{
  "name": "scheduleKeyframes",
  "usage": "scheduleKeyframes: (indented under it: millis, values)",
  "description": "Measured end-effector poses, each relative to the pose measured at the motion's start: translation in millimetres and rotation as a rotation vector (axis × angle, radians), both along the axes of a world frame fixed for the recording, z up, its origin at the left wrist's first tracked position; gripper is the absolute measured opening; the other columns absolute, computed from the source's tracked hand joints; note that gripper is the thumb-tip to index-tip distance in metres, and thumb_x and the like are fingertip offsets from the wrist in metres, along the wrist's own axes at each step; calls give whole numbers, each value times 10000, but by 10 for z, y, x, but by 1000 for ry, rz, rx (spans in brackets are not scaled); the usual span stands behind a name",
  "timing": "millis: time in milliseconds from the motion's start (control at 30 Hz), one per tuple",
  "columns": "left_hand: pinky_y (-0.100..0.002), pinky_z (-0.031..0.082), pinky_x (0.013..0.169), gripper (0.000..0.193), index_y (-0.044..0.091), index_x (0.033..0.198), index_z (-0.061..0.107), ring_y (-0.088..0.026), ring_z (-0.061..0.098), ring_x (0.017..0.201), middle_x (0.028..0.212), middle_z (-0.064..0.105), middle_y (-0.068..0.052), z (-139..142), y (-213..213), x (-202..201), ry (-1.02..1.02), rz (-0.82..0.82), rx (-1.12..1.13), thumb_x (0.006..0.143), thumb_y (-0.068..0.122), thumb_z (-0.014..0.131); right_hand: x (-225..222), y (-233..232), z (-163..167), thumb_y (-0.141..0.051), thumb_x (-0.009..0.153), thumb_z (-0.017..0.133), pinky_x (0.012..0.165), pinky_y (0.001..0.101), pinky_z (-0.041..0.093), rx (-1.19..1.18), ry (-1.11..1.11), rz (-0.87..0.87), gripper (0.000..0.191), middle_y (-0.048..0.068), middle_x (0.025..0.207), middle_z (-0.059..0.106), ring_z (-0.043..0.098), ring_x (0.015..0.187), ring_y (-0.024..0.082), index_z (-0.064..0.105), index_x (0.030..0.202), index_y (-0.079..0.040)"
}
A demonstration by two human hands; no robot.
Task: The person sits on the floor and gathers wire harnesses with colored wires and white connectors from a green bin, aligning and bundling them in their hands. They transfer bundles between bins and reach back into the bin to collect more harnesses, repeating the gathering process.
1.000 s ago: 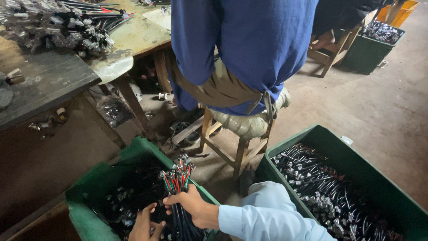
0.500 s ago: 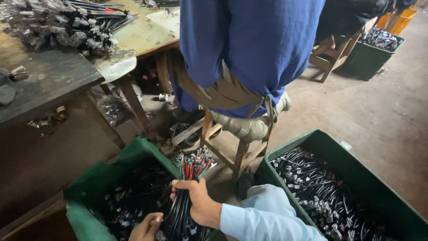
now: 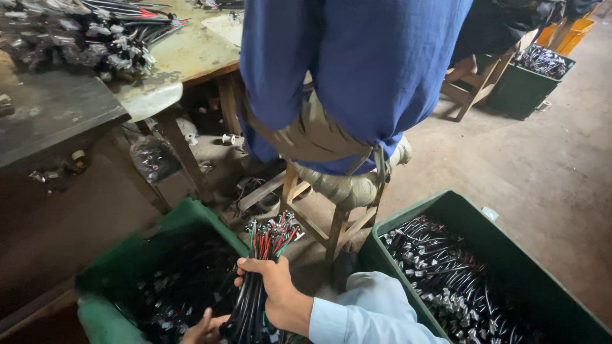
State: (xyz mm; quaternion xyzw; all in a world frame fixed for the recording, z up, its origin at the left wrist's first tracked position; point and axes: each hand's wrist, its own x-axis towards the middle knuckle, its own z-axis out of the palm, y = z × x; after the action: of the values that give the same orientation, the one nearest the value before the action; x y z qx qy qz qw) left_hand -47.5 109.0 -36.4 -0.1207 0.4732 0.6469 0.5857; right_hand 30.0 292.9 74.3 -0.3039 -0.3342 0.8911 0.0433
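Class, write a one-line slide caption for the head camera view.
Both hands, right hand and left hand, grip a wire bundle over a green crate.

Single view, head camera, worn by person, looking steeply down and forward. Own hands at bottom edge, close to lens: right hand [image 3: 277,290] fully seen, left hand [image 3: 204,328] partly cut off by frame. Left bin [image 3: 137,245] just beyond fingers [image 3: 252,267], right bin [image 3: 446,213] to their right, both near. Stool [image 3: 338,197] with seated person further ahead, mid-distance. Desk [image 3: 172,60] far ahead-left of fingers, top corner. No second view to share scene.
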Motion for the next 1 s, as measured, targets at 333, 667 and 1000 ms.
scheduleKeyframes:
  millis: [333,667,1000]
  values:
    - [-653,404,1078,980,-6,1529,264,-458,521,1292,1372,530,-276,94,24,-179,-26,220,43,899,743,278,250,853,294,-132,827,736,642,338,540,-320,170,-22,128,82,722,663,654,647,197,660,881,-46]
    - [-659,233,1216,700,50,1638,114,-481,286,1500,1659,194,-274,-201,375,-374,2,-94,658,1120,507,227,2521,3656,41,-102,946,676,831,403,566,128,325,-904,79,76,834,653,668,811,215,639,892,-56]
    - [-678,467,1001,574,4,1552,249,-514,565,1238,1472,441,-346,-37,370,-88,182,-100,376,1081,293,405,3008,4482,-640,-99,911,715,843,336,560,72,-38,-878,70,39,888,668,658,870,211,678,970,-92]
